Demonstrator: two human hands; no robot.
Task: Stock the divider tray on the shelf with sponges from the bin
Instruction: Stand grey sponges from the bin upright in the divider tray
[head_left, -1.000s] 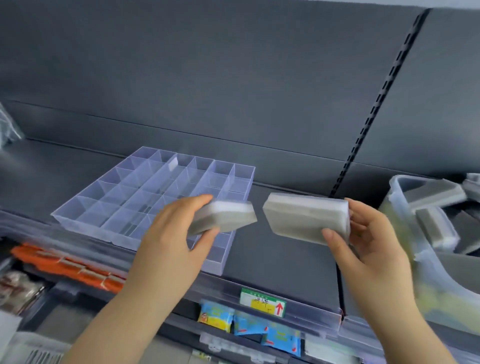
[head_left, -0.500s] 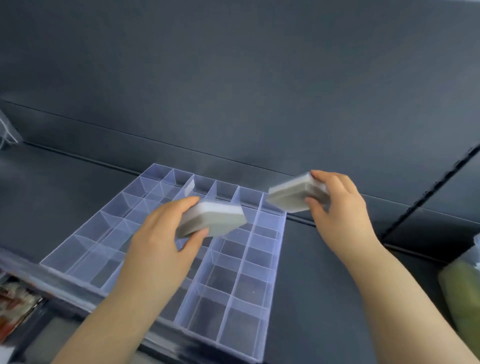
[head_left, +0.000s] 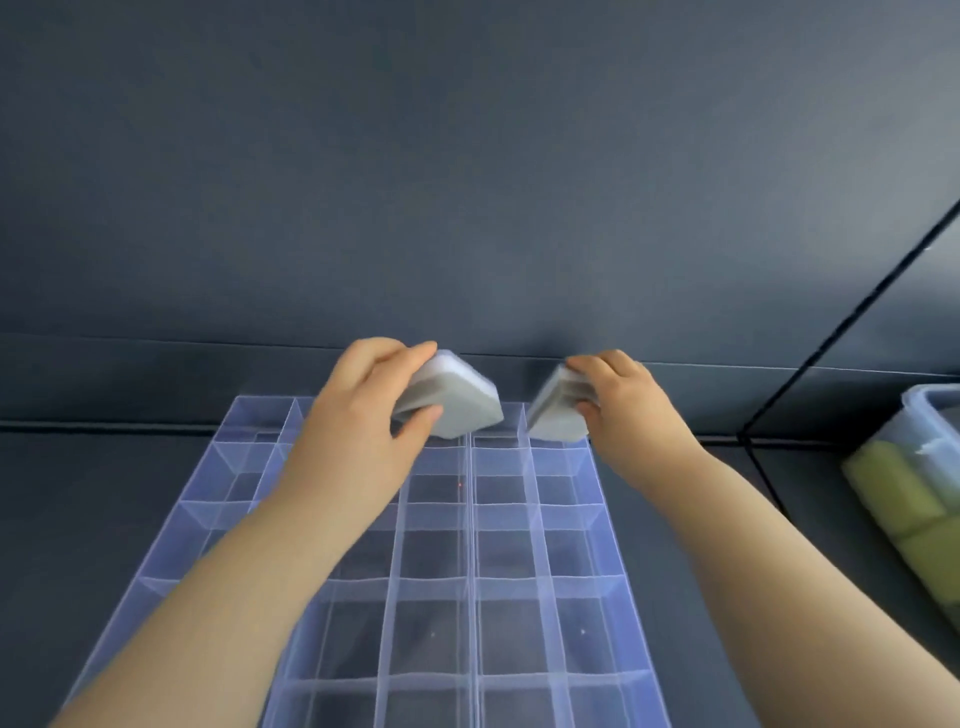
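Note:
A clear plastic divider tray (head_left: 498, 577) with several empty compartments lies on the dark shelf in front of me. My left hand (head_left: 358, 421) grips a grey-and-white sponge (head_left: 457, 405) over the tray's back row, tilted down to the right. My right hand (head_left: 618, 405) grips a second grey sponge (head_left: 556, 415), tipped on edge above the back right compartments. Both sponges hang just above the tray's rear dividers; whether they touch it I cannot tell.
A clear bin (head_left: 930, 415) with yellow-green sponges (head_left: 904, 499) stands at the right edge of the shelf. The dark back wall (head_left: 467, 182) rises right behind the tray. A slotted upright (head_left: 831, 332) runs diagonally at the right.
Both hands have carried their sponges forward and down to the tray's back row. The view has swung left and down, so the tray fills the lower frame.

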